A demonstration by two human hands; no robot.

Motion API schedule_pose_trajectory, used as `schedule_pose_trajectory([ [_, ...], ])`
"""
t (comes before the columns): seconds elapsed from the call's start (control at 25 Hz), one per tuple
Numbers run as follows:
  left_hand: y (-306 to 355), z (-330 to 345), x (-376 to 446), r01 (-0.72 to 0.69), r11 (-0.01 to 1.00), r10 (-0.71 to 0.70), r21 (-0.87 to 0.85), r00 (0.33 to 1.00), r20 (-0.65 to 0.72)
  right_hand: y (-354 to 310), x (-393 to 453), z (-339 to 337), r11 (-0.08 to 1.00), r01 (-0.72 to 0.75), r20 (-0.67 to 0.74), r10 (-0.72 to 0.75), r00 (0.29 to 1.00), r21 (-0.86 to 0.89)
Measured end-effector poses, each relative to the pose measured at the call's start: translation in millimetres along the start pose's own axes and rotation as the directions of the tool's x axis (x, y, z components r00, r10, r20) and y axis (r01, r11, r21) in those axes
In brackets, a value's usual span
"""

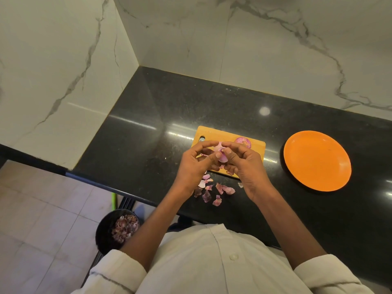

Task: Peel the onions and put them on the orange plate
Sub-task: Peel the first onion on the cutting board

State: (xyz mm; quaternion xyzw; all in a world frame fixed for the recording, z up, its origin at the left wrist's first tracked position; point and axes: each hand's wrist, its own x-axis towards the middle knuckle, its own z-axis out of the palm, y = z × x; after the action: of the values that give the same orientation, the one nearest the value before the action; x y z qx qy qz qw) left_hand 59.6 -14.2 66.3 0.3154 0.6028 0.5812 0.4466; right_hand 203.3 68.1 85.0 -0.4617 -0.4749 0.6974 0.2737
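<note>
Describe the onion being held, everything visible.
The held onion is small, pale pink-purple, glossy where its outer skin is off, with a lighter spot at the end facing the camera. It is up off the wooden cutting board, pinched between both hands: the left hand grips it from the left, the right hand from the right, fingertips meeting over its top. Most of it is hidden by fingers, so how much skin remains cannot be told. Loose peels lie on the counter below.

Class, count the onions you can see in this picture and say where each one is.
2. One onion is held between both hands above the cutting board; the other onion lies on the board's far side. Hands may hide more.
</note>
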Motion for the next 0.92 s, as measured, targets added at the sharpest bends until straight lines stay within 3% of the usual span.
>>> schedule_pose_trajectory([
  [0.16,-2,-1,1,-0.041,0.998,0.042,-0.045,0.999,0.031,1,1,1,0.998,-0.017,-0.016,0.018,1.000,0.059],
  [0.6,-1,9,-4,-0.064,0.996,0.072,0.059,0.986,-0.149,4,1,0,0.949,-0.073,0.066,0.056,0.996,0.308],
  [0.92,-4,6,-2,-0.053,0.991,0.056,0.122,0.998,-0.018,0,1,-3,0.910,-0.121,0.052,0.109,0.993,0.396],
])
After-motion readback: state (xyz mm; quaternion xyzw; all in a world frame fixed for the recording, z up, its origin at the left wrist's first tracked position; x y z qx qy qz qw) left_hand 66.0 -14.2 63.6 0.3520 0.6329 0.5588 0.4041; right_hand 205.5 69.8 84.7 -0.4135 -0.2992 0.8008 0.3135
